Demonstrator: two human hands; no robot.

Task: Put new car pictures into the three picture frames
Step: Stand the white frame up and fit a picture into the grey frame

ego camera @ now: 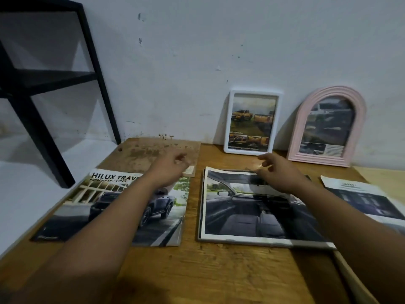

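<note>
A white rectangular frame [252, 121] with a yellow-truck picture leans on the wall. Beside it, at the right, leans a pink arched frame [328, 126] holding a dark car picture. On the wooden table [219, 270] lie a Hilux brochure [114, 207] at the left, a car-interior picture [252, 207] on a flat dark-edged sheet in the middle, and another brochure [368, 200] at the right. My left hand [169, 170] hovers above the Hilux brochure's top edge with loosely curled fingers, holding nothing. My right hand [278, 172] reaches over the interior picture's top edge, fingers relaxed.
A worn brown board [157, 154] lies at the back of the table against the white wall. A black metal shelf frame [50, 84] stands at the left on a white surface. The table's right edge carries a lighter wooden strip [381, 178].
</note>
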